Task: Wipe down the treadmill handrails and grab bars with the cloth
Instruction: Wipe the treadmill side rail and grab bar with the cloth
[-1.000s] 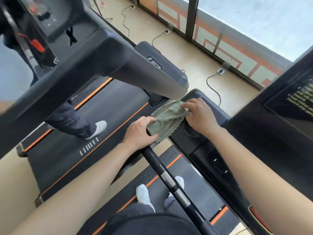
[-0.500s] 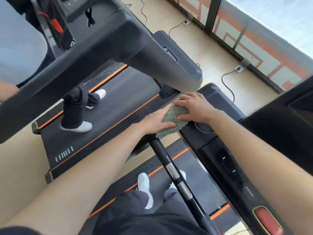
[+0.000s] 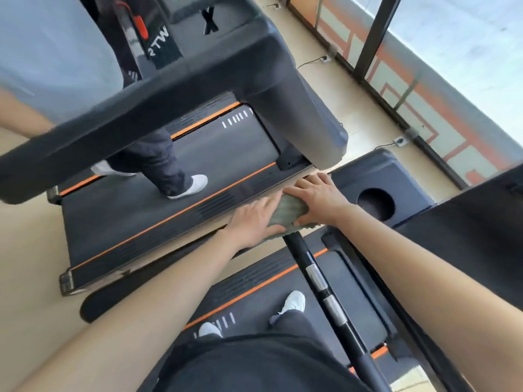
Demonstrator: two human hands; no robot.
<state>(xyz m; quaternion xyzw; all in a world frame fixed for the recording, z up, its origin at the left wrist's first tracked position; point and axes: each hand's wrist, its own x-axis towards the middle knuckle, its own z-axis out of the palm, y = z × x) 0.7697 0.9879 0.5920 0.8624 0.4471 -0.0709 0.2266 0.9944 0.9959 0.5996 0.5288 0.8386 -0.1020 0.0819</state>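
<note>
Two hands are laid on the green cloth (image 3: 285, 212), which is bunched at the top end of the black handrail (image 3: 302, 254), right where it meets the dark panel (image 3: 402, 171) with the round cup hole (image 3: 375, 204). The cloth is held by the left hand (image 3: 253, 220): its fingers (image 3: 268, 202) are kept together over the top and the thumb is tucked along the lower edge, so the cloth is pinched against the rail. The right hand (image 3: 318, 198) is pressed flat on the other side, with its fingers (image 3: 305, 183) straight and a little apart. Only a strip of cloth is seen between the two hands.

The step in hand looks like the start of the handrail wipe, at its top end. Most of the rail, with its two shiny silver bands (image 3: 317, 276), is not covered by the cloth, so much of the job seems not yet done. For the next move, the cloth would need to be wrapped well round the rail and slid down toward the body with a firm squeeze, so every side is rubbed. Care would be needed at the silver bands, where the cloth could be caught.
</note>
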